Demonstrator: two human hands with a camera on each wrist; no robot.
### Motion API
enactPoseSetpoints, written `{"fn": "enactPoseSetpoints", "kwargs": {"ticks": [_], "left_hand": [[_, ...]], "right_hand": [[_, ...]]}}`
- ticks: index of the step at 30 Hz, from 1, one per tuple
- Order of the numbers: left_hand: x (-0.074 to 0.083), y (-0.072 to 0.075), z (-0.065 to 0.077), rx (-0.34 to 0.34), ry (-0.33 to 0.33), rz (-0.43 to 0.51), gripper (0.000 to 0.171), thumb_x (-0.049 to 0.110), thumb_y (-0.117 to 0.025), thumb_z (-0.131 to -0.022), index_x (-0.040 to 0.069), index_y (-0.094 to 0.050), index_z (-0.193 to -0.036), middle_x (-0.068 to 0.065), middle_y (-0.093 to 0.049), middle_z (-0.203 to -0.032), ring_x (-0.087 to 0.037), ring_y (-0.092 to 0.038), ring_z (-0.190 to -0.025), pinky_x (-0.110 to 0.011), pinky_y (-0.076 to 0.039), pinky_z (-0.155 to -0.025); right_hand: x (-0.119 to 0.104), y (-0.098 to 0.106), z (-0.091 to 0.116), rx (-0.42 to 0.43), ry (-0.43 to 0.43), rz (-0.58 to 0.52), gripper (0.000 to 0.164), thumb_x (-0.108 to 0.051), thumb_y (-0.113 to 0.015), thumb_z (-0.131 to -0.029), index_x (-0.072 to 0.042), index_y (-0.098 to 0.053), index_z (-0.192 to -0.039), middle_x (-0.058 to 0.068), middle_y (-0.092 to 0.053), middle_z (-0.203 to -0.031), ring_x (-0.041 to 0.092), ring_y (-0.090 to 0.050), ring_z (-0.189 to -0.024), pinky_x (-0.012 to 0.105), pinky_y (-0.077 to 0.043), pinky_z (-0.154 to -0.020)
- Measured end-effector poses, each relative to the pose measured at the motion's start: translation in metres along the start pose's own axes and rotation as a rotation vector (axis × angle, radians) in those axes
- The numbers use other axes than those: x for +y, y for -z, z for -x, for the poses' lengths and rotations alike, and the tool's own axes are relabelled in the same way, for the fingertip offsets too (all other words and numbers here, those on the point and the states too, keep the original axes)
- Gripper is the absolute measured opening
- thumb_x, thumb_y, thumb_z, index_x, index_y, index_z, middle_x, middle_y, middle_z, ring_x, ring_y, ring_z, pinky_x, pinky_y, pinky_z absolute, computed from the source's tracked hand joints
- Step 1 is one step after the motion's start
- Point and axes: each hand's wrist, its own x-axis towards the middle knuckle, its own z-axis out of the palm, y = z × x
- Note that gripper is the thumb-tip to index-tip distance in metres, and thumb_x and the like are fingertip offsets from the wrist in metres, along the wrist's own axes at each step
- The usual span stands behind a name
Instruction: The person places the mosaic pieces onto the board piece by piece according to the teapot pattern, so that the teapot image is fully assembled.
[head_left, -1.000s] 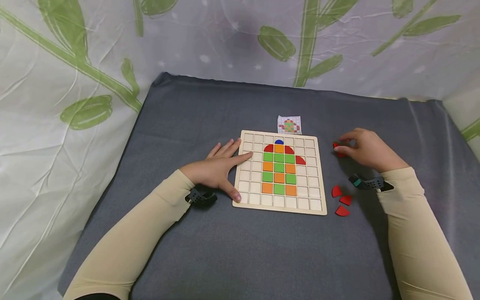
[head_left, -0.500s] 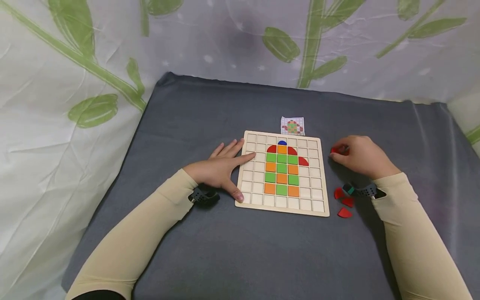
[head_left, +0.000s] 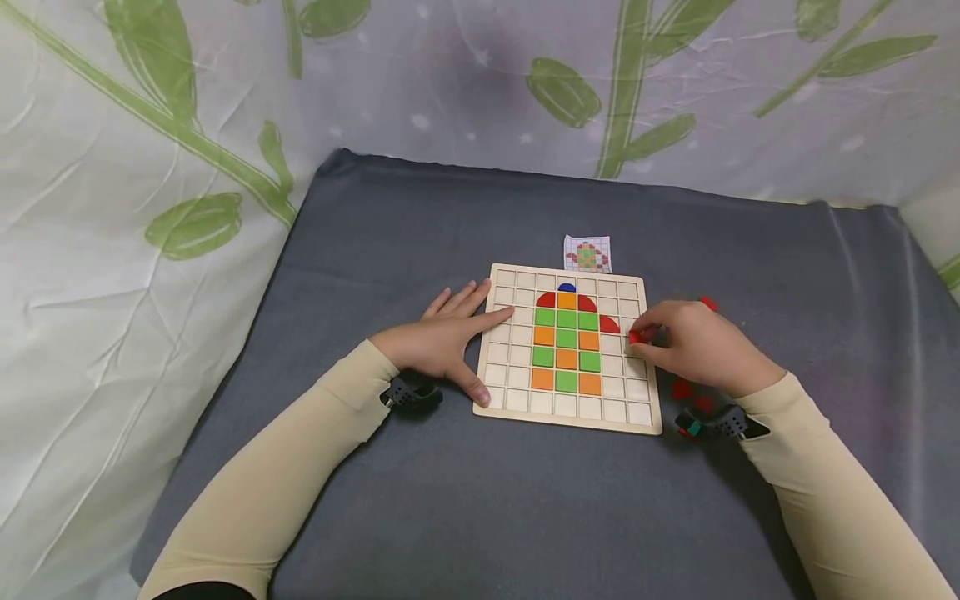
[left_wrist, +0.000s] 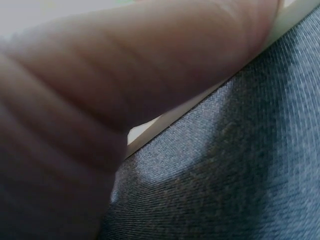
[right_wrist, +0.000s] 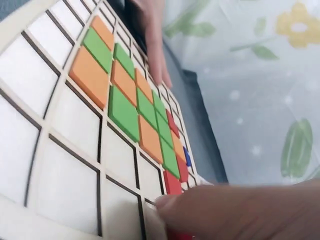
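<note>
A square wooden grid board (head_left: 566,422) lies on the grey cloth, with green, orange, red and blue tiles set in its middle cells. My left hand (head_left: 442,342) rests on the board's left edge with fingers spread. In the left wrist view, the thumb (left_wrist: 150,60) lies along the board's edge. Over the board's right side, my right hand (head_left: 693,342) pinches a red quarter-round tile (head_left: 635,337) between thumb and fingers. That tile is mostly hidden in the right wrist view. A placed red tile (head_left: 609,324) sits just left of it.
A small printed pattern card (head_left: 588,254) touches the board's far edge. Loose red tiles (head_left: 681,388) lie right of the board, partly behind the right wrist. Another red tile (head_left: 708,303) shows beyond the right hand. A white leaf-printed curtain (head_left: 450,83) hangs behind the table.
My right hand has picked up a red tile from the cloth and carried it left to the board's right side. The left hand has stayed on the board.
</note>
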Motion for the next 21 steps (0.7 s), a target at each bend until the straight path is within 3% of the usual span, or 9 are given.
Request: {"fn": "enactPoseSetpoints", "kwargs": {"ticks": [8,16,21], "left_hand": [[0.001,-0.001,-0.001,0.002,-0.001,0.0,0.138,0.068,-0.095,-0.06,0.033,-0.017,-0.17,-0.003,0.018,-0.176,-0.023,0.019,-0.161,-0.05,0.015,-0.127],[0.001,0.0,-0.001,0.002,0.002,0.004,0.138,0.068,-0.095,-0.06,0.034,-0.017,-0.17,-0.002,0.018,-0.176,-0.022,0.019,-0.161,-0.049,0.015,-0.127],[0.001,0.001,0.0,0.003,-0.002,0.011,0.139,0.067,-0.095,-0.06,0.033,-0.017,-0.17,-0.003,0.017,-0.176,-0.023,0.019,-0.161,-0.05,0.015,-0.127]], "right_hand": [[-0.002,-0.006,0.001,0.021,0.098,0.057,0.021,-0.014,-0.086,-0.089,-0.006,-0.083,-0.108,0.003,-0.072,-0.092,0.012,-0.057,-0.074,0.028,-0.051,-0.064],[0.004,0.005,0.003,-0.002,0.026,-0.013,0.023,-0.017,-0.085,-0.091,-0.004,-0.082,-0.11,0.005,-0.077,-0.099,0.013,-0.062,-0.078,0.03,-0.053,-0.066],[0.033,0.016,0.006,0.094,-0.023,0.07,0.024,-0.007,-0.08,-0.093,0.0,-0.078,-0.116,0.013,-0.073,-0.104,0.025,-0.065,-0.085,0.044,-0.056,-0.071]]}}
